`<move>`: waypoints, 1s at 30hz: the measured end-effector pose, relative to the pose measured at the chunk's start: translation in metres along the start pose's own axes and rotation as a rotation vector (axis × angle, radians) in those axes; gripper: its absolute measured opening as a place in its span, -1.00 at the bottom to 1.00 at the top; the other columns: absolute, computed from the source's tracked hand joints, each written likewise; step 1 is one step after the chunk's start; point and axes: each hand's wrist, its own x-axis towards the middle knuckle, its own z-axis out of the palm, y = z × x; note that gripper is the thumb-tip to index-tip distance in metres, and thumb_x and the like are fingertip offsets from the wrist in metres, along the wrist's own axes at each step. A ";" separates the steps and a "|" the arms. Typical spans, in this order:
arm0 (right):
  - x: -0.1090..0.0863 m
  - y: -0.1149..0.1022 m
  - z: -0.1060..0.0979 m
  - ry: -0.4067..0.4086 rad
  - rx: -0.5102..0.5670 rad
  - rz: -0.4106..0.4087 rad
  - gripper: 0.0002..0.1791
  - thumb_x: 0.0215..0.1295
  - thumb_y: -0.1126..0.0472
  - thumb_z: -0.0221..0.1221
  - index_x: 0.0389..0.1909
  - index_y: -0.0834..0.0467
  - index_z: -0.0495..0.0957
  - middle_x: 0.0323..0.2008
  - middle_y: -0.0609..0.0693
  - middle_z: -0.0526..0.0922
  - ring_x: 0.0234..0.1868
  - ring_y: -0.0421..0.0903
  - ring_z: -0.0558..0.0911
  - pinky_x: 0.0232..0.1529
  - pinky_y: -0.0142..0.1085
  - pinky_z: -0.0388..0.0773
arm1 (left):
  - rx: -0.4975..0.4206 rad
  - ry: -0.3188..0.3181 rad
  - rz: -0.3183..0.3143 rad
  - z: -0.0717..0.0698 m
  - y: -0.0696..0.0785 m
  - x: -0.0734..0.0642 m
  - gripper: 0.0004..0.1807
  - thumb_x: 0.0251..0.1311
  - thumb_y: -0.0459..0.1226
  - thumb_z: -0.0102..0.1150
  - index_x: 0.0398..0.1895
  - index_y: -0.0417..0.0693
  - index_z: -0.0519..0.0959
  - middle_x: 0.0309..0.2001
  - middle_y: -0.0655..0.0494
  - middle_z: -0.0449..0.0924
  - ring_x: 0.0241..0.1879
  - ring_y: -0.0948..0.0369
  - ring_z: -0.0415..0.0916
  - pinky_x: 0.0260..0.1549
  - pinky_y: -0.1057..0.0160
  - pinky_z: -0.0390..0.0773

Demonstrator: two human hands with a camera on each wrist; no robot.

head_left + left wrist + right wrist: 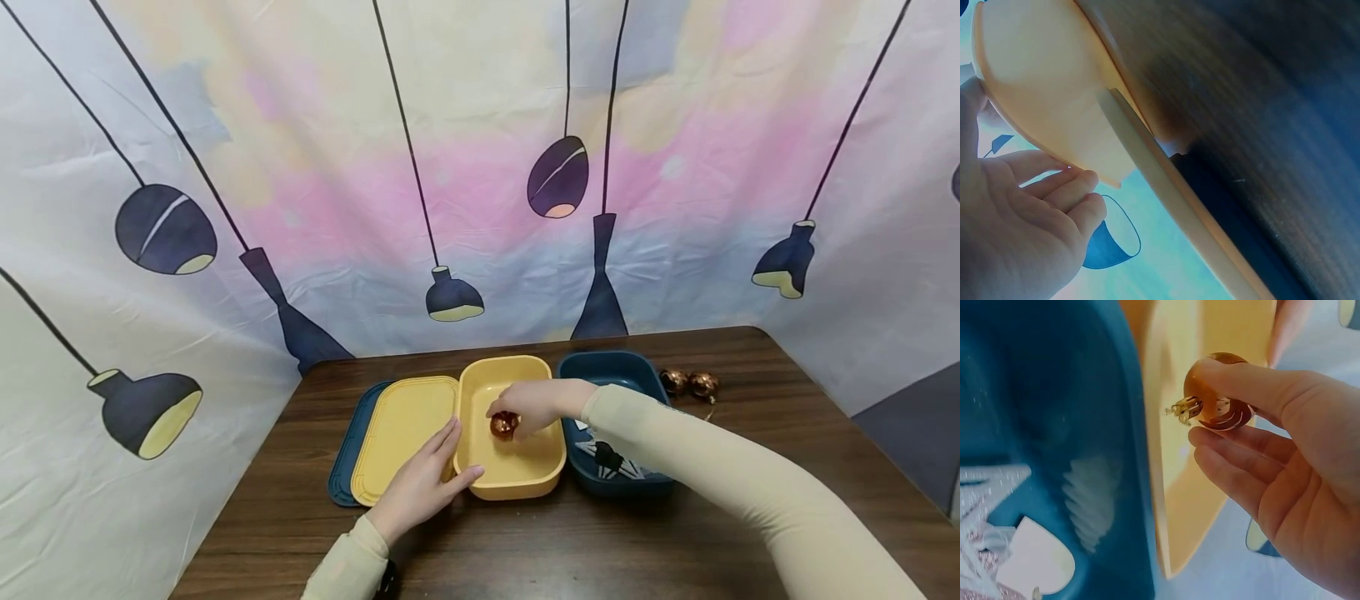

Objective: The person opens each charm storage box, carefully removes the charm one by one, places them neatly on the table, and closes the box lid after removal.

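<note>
My right hand (531, 404) pinches a shiny copper Christmas ball (504, 426) between thumb and fingers, inside the yellow box (512, 492). In the right wrist view the ball (1225, 415) shows its gold cap and hanger pointing left, toward the box's wall. My left hand (422, 487) rests at the yellow box's left front corner. Its fingers lie fairly straight along the left rim and its thumb reaches over the front corner. The left wrist view has those fingertips (1088, 181) right at the box's rim.
A dark blue box (611, 360) stands right of the yellow one, holding silvery star-like decorations (618, 467) with a black middle. Two more copper balls (703, 385) lie behind it on the right. A yellow lid (405, 425) overlaps a blue lid (347, 454) on the left.
</note>
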 end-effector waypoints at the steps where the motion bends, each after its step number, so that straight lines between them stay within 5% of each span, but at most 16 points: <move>1: -0.002 0.002 -0.002 0.005 0.012 0.006 -0.38 0.28 0.21 0.38 0.36 0.15 0.48 0.20 0.00 0.60 0.19 -0.12 0.55 0.25 -0.27 0.45 | -0.001 0.001 -0.001 0.000 0.000 0.000 0.02 0.30 0.37 0.00 0.55 -0.19 0.19 0.56 -0.06 0.09 0.49 -0.02 0.13 0.36 -0.08 0.29; 22: -0.075 0.072 -0.034 0.237 0.219 0.102 -0.36 0.39 0.10 0.28 0.42 0.20 0.39 0.15 0.07 0.60 0.07 -0.02 0.61 0.06 -0.09 0.57 | 0.011 -0.004 0.005 -0.001 -0.001 0.002 0.04 0.28 0.39 -0.01 0.55 -0.17 0.16 0.57 -0.05 0.07 0.50 0.02 0.12 0.35 -0.06 0.30; 30: -0.112 0.094 -0.039 0.300 0.359 0.229 -0.40 0.37 0.11 0.31 0.38 0.15 0.41 0.01 0.00 0.64 0.02 -0.04 0.62 0.02 -0.07 0.59 | 0.006 -0.010 -0.008 -0.001 -0.001 0.001 0.04 0.28 0.40 -0.02 0.56 -0.15 0.15 0.57 -0.04 0.05 0.50 0.02 0.10 0.36 -0.06 0.29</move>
